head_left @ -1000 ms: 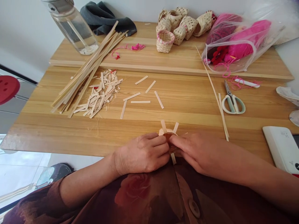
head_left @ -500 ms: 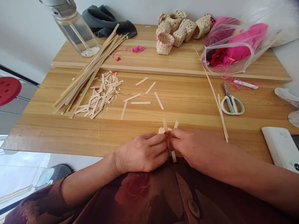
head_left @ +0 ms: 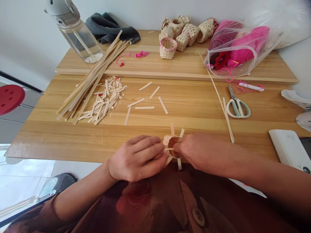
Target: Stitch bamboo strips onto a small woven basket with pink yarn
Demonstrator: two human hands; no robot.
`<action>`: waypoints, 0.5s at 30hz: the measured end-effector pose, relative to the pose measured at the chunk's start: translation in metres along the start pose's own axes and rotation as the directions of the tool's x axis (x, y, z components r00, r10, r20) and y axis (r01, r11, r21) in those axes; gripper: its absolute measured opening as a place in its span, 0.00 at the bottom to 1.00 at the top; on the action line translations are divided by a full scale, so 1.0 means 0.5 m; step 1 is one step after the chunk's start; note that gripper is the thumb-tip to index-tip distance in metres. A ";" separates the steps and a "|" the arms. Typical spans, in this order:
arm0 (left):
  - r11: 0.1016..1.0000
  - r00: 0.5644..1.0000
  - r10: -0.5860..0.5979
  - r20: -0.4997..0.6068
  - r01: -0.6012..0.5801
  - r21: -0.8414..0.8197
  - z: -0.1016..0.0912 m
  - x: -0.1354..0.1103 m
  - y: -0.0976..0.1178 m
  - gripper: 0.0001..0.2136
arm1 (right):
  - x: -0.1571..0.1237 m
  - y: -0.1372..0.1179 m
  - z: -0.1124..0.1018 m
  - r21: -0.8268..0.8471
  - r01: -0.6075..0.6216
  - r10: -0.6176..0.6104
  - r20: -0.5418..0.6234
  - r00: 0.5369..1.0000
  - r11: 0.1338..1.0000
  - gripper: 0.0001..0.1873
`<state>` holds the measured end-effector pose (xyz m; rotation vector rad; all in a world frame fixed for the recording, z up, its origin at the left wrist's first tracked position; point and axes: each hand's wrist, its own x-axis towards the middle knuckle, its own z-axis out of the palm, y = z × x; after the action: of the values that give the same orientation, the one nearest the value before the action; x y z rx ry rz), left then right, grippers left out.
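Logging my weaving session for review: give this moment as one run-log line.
left hand: on pale flat bamboo strip | right hand: on small round woven bamboo basket

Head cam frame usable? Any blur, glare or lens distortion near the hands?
Head view: left hand, right hand and the woven bamboo piece between them look fairly sharp, with no strong motion blur; floor tiles at lower left are blown out; plastic bag shows soft glare; wide-angle distortion bends and tilts the table edges; shadows stay soft.
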<state>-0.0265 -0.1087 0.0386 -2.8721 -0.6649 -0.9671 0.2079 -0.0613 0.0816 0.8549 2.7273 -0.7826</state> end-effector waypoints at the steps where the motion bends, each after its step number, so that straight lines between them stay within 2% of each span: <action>1: 0.998 0.999 -0.046 -0.021 0.047 0.052 -0.005 -0.003 0.002 0.06 | -0.001 0.001 -0.002 0.029 -0.007 0.006 0.049 0.999 1.000 0.11; 3: 0.986 0.988 -0.155 -0.023 0.156 0.050 -0.010 -0.004 0.008 0.09 | -0.001 0.000 -0.007 0.062 -0.046 0.033 0.199 0.979 0.997 0.12; 4: 0.979 0.979 -0.202 0.014 0.202 0.002 -0.011 -0.001 0.011 0.11 | 0.000 -0.002 -0.009 0.062 -0.087 0.069 0.246 0.967 0.994 0.12; 7: 0.946 0.934 -0.267 0.238 0.301 -0.119 -0.022 0.020 0.022 0.15 | 0.006 -0.012 -0.013 -0.004 -0.195 0.185 0.333 0.924 0.981 0.13; 10: 0.945 0.860 -0.266 0.436 0.322 -0.059 -0.046 0.044 0.032 0.13 | 0.011 -0.020 -0.008 -0.038 -0.175 0.178 0.331 0.927 0.984 0.14; 11: 0.950 0.855 -0.257 0.451 0.309 -0.044 -0.055 0.050 0.036 0.11 | 0.013 -0.022 -0.005 -0.034 -0.155 0.157 0.319 0.935 0.987 0.14; 12: 0.958 0.872 -0.241 0.425 0.284 -0.040 -0.061 0.055 0.039 0.10 | 0.015 -0.024 -0.001 -0.026 -0.134 0.136 0.302 0.944 0.991 0.14; 15: 0.975 0.944 -0.200 0.263 0.217 -0.038 -0.063 0.064 0.044 0.09 | 0.017 -0.023 0.011 -0.003 -0.093 0.091 0.242 0.966 0.996 0.15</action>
<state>-0.0126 -0.1215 0.0849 -3.0660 -0.9930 -0.6452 0.1943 -0.0682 0.0791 0.8213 2.4557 -0.8211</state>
